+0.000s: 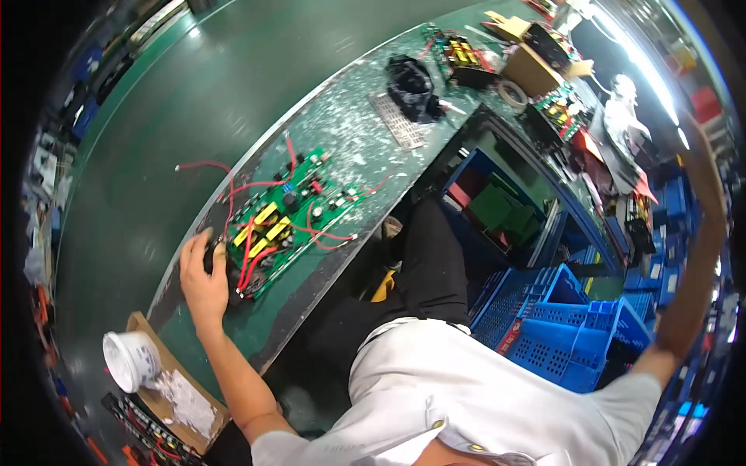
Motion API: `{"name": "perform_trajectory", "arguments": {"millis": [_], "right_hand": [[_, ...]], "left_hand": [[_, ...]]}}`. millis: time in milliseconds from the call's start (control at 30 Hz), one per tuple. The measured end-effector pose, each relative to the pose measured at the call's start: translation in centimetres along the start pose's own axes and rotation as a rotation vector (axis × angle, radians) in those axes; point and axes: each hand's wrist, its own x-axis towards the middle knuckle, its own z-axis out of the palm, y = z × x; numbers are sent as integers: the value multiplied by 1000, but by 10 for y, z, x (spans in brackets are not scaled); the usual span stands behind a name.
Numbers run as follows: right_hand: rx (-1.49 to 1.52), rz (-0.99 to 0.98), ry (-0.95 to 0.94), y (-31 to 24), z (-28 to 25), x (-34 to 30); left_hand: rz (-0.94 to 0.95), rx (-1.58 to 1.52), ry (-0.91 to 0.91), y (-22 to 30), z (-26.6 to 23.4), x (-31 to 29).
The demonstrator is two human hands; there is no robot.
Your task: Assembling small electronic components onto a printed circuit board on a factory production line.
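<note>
A green circuit board (pixel 299 225) lies on the worktable, with yellow-wrapped transformers (pixel 263 230) and loose red wires (pixel 256 186). At its near left end my left hand (pixel 203 283) is closed, thumb and fingers around a small black part (pixel 212 250). Whether that part is fixed to the board, I cannot tell. My right arm reaches up along the right rim, and my right hand (pixel 691 151) is raised near the bright tube lamp (pixel 637 50). Blur and darkness there hide its fingers.
Past the board lie a perforated metal plate (pixel 398 124) and a black plastic bag (pixel 412 85). More boards (pixel 458 54) and a tape roll (pixel 512 95) crowd the far end. Blue crates (pixel 556 334) stand at right. A white tub (pixel 128 361) sits by a cardboard tray (pixel 144 330) at lower left.
</note>
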Motion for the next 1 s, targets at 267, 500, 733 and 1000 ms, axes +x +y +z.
{"name": "perform_trajectory", "arguments": {"millis": [267, 500, 733, 1000], "right_hand": [[663, -354, -447, -250, 259, 103], [967, -315, -406, -263, 317, 103], [1916, 437, -555, -298, 437, 42], [2162, 365, -624, -329, 456, 18]], "left_hand": [[-54, -416, 94, -68, 56, 5], [-5, -87, 222, -32, 36, 6], [-29, -482, 104, 39, 40, 22], [-136, -1128, -436, 98, 92, 72]]}}
